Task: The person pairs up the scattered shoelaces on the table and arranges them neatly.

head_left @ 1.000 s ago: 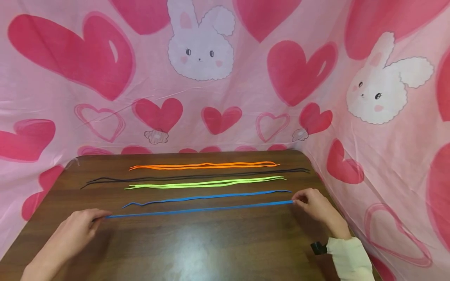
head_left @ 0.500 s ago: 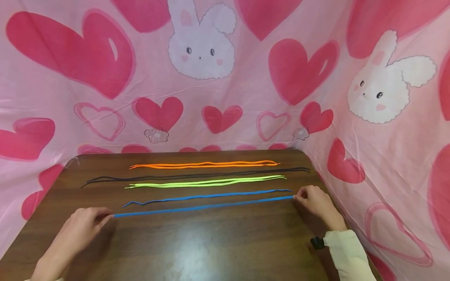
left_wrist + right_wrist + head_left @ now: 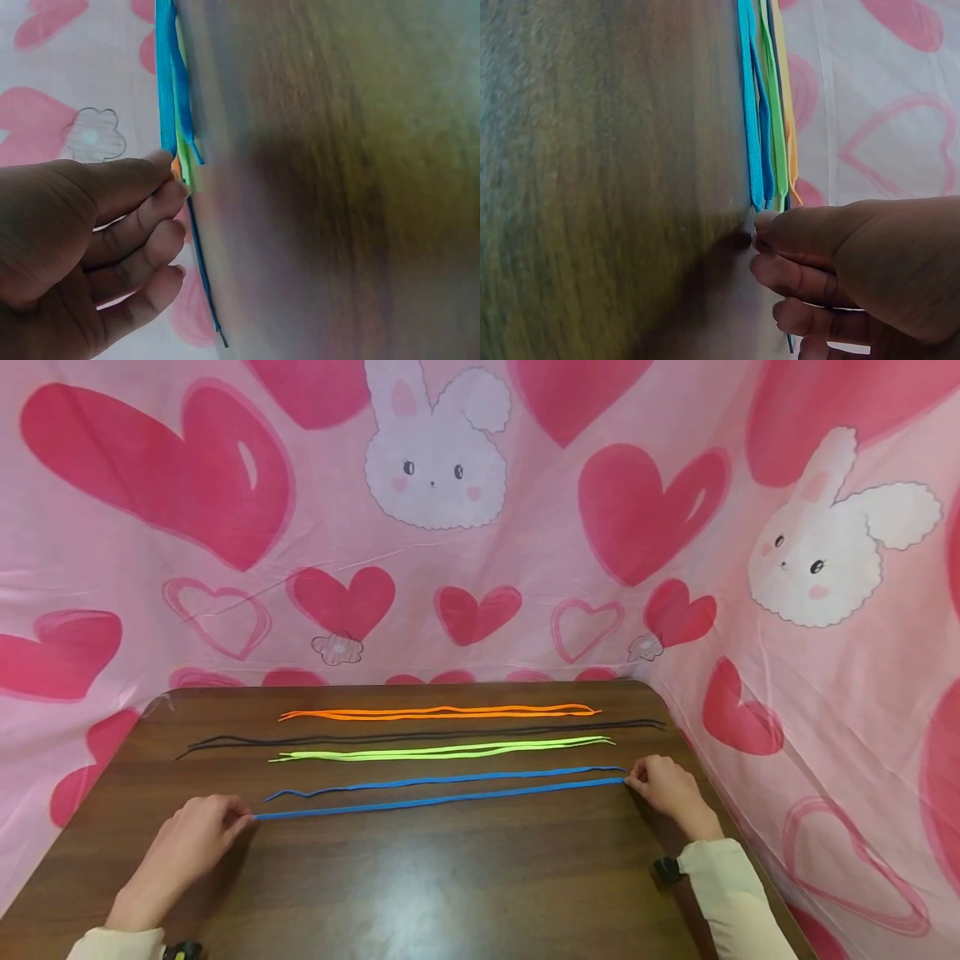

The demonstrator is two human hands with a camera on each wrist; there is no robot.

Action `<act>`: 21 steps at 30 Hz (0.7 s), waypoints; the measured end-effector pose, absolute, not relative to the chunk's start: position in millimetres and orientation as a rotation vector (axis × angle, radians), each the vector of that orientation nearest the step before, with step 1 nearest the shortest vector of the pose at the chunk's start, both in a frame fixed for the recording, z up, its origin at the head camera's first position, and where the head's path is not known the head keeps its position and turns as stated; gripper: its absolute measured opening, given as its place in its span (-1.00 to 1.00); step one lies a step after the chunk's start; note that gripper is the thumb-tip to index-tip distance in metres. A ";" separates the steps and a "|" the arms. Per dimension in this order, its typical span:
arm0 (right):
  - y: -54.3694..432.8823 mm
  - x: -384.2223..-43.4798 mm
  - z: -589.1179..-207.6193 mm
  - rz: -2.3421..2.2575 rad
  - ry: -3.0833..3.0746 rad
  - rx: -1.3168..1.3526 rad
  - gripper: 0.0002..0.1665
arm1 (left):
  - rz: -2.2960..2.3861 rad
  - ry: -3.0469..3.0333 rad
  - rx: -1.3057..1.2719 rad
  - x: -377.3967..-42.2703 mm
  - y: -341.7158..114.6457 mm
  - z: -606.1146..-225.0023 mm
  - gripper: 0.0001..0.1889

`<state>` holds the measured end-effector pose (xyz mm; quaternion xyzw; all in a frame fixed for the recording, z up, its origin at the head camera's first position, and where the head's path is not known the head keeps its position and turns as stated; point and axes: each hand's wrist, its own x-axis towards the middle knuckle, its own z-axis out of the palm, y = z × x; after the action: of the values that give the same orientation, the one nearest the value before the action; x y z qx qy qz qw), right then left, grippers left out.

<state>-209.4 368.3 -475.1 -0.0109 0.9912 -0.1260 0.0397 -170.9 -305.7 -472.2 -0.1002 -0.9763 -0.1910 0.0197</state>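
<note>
A flat blue shoelace (image 3: 442,798) is stretched nearly straight between my two hands, across the front of the row of laces. My left hand (image 3: 197,839) pinches its left end between thumb and fingertips; the left wrist view shows the lace running up from the pinch of that hand (image 3: 97,240). At the other end my right hand (image 3: 670,793) pinches the lace tip, seen close in the right wrist view with the thumb (image 3: 810,229) over it. Just behind lies a second blue shoelace (image 3: 450,779), roughly parallel, with a wavy left end.
Farther back on the brown wooden table (image 3: 360,877) lie a pair of lime green laces (image 3: 442,750), a pair of black laces (image 3: 420,736) and a pair of orange laces (image 3: 442,713). A pink heart-print cloth (image 3: 525,552) hangs behind and to the right.
My left hand has moved right and slightly away from me with its lace end. My right hand has shifted slightly away from me, bringing the stretched lace closer to the other blue one.
</note>
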 end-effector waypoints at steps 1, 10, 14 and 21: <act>368.8 -209.9 -475.6 -0.383 3.036 -0.025 -0.86 | -0.592 -3.037 -0.301 -172.5 -305.8 -472.7 -0.90; 372.6 -212.1 -476.9 -0.406 3.027 0.036 -0.86 | -0.583 -3.132 -0.263 -186.9 -305.1 -482.5 -0.79; 374.2 -212.1 -478.9 -0.426 3.031 0.049 -0.84 | -0.569 -3.154 -0.275 -193.0 -303.0 -483.3 -0.88; 377.9 -214.2 -481.6 -0.454 3.028 0.086 -0.80 | -0.568 -3.164 -0.268 -196.1 -298.1 -481.6 -0.88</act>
<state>-214.2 377.9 -481.6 0.0281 0.9878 -0.1482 0.0391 -196.1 -298.1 -481.6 -0.0830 -0.9800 -0.1760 -0.0423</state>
